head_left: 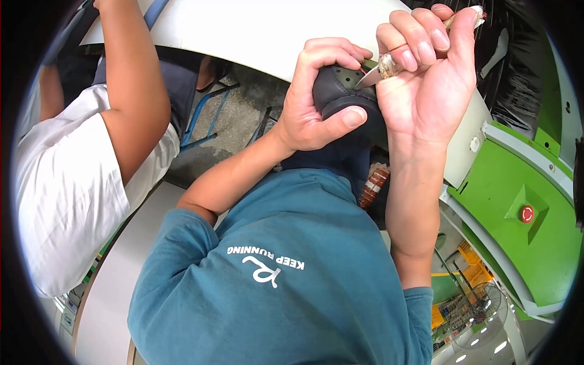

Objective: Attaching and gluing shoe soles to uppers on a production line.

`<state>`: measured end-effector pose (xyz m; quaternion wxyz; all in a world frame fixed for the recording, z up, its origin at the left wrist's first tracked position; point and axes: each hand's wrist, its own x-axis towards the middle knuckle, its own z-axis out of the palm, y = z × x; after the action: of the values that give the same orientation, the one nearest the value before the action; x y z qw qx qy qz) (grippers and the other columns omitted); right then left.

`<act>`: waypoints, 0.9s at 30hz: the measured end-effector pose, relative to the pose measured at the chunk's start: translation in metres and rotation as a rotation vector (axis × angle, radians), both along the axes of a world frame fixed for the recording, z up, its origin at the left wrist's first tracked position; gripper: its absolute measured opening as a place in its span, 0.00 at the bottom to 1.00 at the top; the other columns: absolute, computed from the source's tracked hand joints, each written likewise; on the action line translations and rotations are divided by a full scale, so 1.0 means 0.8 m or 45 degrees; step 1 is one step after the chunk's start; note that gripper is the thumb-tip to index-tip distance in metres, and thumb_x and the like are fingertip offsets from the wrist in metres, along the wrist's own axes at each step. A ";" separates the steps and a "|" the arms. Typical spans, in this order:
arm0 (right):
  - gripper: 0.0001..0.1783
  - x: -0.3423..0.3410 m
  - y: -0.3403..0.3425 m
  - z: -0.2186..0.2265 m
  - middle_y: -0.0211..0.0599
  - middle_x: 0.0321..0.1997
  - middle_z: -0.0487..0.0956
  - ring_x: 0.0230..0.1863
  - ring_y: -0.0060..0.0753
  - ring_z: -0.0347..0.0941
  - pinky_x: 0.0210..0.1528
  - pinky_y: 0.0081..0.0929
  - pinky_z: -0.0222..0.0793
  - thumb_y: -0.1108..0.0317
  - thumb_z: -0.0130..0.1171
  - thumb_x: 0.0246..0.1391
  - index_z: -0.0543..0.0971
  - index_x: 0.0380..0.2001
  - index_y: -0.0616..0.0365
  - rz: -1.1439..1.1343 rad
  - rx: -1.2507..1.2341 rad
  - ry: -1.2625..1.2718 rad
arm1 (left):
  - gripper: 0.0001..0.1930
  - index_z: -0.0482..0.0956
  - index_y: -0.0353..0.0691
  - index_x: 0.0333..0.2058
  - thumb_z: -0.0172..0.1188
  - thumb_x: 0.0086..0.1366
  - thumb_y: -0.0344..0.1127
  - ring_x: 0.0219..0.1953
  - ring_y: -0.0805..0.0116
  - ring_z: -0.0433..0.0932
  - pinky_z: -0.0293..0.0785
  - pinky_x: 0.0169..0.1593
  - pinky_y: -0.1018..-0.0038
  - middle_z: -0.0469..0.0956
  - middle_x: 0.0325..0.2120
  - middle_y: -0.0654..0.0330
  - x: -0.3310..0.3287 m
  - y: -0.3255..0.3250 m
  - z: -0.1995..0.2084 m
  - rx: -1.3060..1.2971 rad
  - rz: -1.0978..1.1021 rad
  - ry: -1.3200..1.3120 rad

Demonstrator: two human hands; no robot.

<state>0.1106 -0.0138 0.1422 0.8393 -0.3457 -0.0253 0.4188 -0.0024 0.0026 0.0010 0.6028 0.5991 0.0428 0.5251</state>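
Observation:
My left hand (304, 109) is wrapped round a black shoe (337, 88), fingers over its far side and thumb along the near rim. An olive panel with small round holes shows on the shoe's upper. In my right hand (426, 85) is a knife (368, 78) with a short pointed blade and a pale, wrapped handle. The fingers curl round the handle, palm turned up. The blade points left and its tip lies against the shoe's upper, by the perforated panel. Both hands are close together at the table's near edge; the shoe's far part is hidden.
A white table (225, 30) spans the far side. At left sits a person in a white shirt (73, 188), one arm reaching forward. A green machine (517, 243) with a red button (527, 213) stands at right, below black plastic sheeting (517, 73). Blue stool legs (198, 121) stand on the floor.

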 end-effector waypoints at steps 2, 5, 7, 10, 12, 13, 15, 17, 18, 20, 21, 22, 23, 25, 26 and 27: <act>0.23 0.000 -0.001 -0.001 0.14 0.21 0.61 0.17 0.13 0.54 0.19 0.15 0.53 0.42 0.50 0.79 0.78 0.36 0.47 0.049 -0.009 -0.007 | 0.31 0.69 0.33 0.59 0.73 0.66 0.44 0.62 0.52 0.75 0.71 0.67 0.58 0.70 0.55 0.45 -0.001 -0.001 0.000 -0.008 -0.004 -0.008; 0.23 -0.001 -0.001 -0.003 0.14 0.20 0.60 0.17 0.13 0.54 0.19 0.15 0.52 0.42 0.50 0.79 0.78 0.36 0.47 0.057 -0.038 -0.016 | 0.31 0.68 0.33 0.59 0.73 0.67 0.44 0.62 0.52 0.75 0.71 0.67 0.58 0.70 0.55 0.45 -0.003 -0.001 0.002 0.003 -0.002 -0.005; 0.23 0.000 -0.002 -0.005 0.14 0.20 0.60 0.17 0.12 0.54 0.19 0.15 0.52 0.42 0.50 0.79 0.78 0.36 0.47 0.069 -0.029 -0.015 | 0.31 0.68 0.33 0.59 0.73 0.67 0.44 0.62 0.52 0.75 0.71 0.67 0.58 0.70 0.55 0.45 -0.003 -0.001 0.001 0.008 0.001 -0.007; 0.23 0.002 -0.002 -0.006 0.14 0.20 0.60 0.18 0.12 0.54 0.19 0.15 0.52 0.42 0.50 0.79 0.77 0.35 0.48 0.070 -0.023 0.014 | 0.31 0.68 0.33 0.59 0.73 0.67 0.44 0.62 0.52 0.75 0.71 0.67 0.58 0.70 0.55 0.45 -0.002 -0.002 0.001 0.005 0.000 -0.013; 0.23 0.003 -0.002 -0.007 0.14 0.20 0.60 0.18 0.12 0.54 0.19 0.15 0.52 0.43 0.50 0.79 0.77 0.35 0.48 0.058 -0.025 0.045 | 0.31 0.68 0.33 0.59 0.73 0.67 0.44 0.61 0.52 0.75 0.71 0.67 0.58 0.70 0.55 0.45 -0.001 -0.002 0.000 -0.001 -0.004 -0.017; 0.23 0.004 -0.002 -0.007 0.14 0.20 0.60 0.18 0.12 0.54 0.19 0.15 0.52 0.43 0.50 0.79 0.77 0.35 0.48 0.058 -0.020 0.050 | 0.31 0.68 0.33 0.58 0.73 0.67 0.44 0.61 0.51 0.75 0.71 0.67 0.57 0.70 0.55 0.45 -0.001 -0.001 0.000 0.003 -0.001 -0.015; 0.23 0.004 -0.002 -0.008 0.14 0.20 0.61 0.18 0.12 0.54 0.19 0.16 0.52 0.43 0.50 0.79 0.77 0.35 0.48 0.058 -0.015 0.056 | 0.31 0.68 0.33 0.58 0.73 0.67 0.44 0.61 0.51 0.75 0.71 0.67 0.57 0.70 0.55 0.45 -0.001 -0.001 0.000 0.007 0.002 -0.011; 0.23 0.004 -0.002 -0.008 0.14 0.21 0.61 0.17 0.12 0.53 0.19 0.15 0.52 0.43 0.50 0.79 0.77 0.36 0.49 0.059 -0.011 0.070 | 0.31 0.68 0.33 0.58 0.73 0.67 0.44 0.61 0.51 0.75 0.71 0.66 0.57 0.70 0.55 0.45 -0.001 0.000 0.001 0.008 0.005 -0.020; 0.23 0.003 -0.002 -0.007 0.14 0.21 0.61 0.17 0.12 0.53 0.19 0.15 0.52 0.43 0.50 0.79 0.77 0.36 0.49 0.058 -0.011 0.071 | 0.31 0.68 0.33 0.58 0.73 0.67 0.44 0.61 0.51 0.75 0.71 0.66 0.57 0.70 0.55 0.45 -0.001 0.000 0.001 0.008 0.004 -0.019; 0.23 0.002 -0.002 -0.006 0.14 0.20 0.61 0.17 0.12 0.53 0.18 0.15 0.51 0.43 0.50 0.79 0.77 0.36 0.48 0.059 -0.025 0.064 | 0.31 0.69 0.32 0.58 0.73 0.67 0.44 0.61 0.52 0.75 0.71 0.66 0.57 0.70 0.55 0.44 -0.002 0.000 0.001 0.035 0.020 -0.004; 0.23 0.002 -0.003 -0.007 0.14 0.20 0.61 0.17 0.12 0.53 0.18 0.15 0.51 0.43 0.50 0.79 0.77 0.36 0.48 0.059 -0.025 0.065 | 0.31 0.69 0.32 0.58 0.73 0.67 0.44 0.61 0.52 0.75 0.71 0.66 0.57 0.70 0.55 0.44 -0.003 0.001 0.001 0.036 0.020 -0.004; 0.23 0.004 -0.006 -0.008 0.14 0.20 0.60 0.17 0.12 0.53 0.18 0.15 0.51 0.43 0.50 0.79 0.77 0.36 0.47 0.095 -0.024 0.037 | 0.30 0.69 0.32 0.58 0.73 0.67 0.43 0.61 0.52 0.75 0.71 0.66 0.58 0.70 0.55 0.44 -0.004 0.001 0.001 0.049 0.021 0.019; 0.23 0.004 -0.008 -0.008 0.14 0.20 0.60 0.17 0.12 0.52 0.18 0.15 0.50 0.43 0.50 0.79 0.77 0.36 0.47 0.131 -0.023 0.009 | 0.30 0.69 0.32 0.58 0.73 0.67 0.43 0.60 0.52 0.75 0.71 0.66 0.58 0.70 0.56 0.44 -0.005 0.001 0.001 0.063 0.021 0.042; 0.23 0.002 -0.009 -0.006 0.14 0.20 0.60 0.17 0.12 0.52 0.18 0.15 0.50 0.43 0.50 0.79 0.77 0.36 0.47 0.131 -0.037 0.008 | 0.30 0.69 0.32 0.58 0.73 0.67 0.43 0.60 0.53 0.75 0.71 0.66 0.58 0.70 0.56 0.44 -0.004 -0.001 0.001 0.041 0.019 0.038; 0.23 0.001 -0.010 -0.005 0.14 0.20 0.59 0.17 0.12 0.52 0.18 0.15 0.50 0.42 0.50 0.79 0.77 0.36 0.46 0.130 -0.051 0.008 | 0.30 0.69 0.32 0.58 0.73 0.67 0.43 0.60 0.53 0.75 0.72 0.66 0.59 0.70 0.56 0.44 -0.004 -0.002 0.002 0.020 0.015 0.033; 0.23 0.008 -0.013 -0.012 0.14 0.20 0.59 0.17 0.12 0.52 0.18 0.15 0.50 0.42 0.50 0.79 0.77 0.36 0.46 0.131 -0.051 0.007 | 0.30 0.69 0.32 0.58 0.73 0.67 0.43 0.60 0.53 0.75 0.72 0.66 0.59 0.70 0.56 0.44 -0.003 -0.002 0.002 0.020 0.016 0.031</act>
<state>0.1174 -0.0242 0.1327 0.8097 -0.3597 -0.0323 0.4626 -0.0050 0.0012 0.0027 0.5942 0.6101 0.0497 0.5218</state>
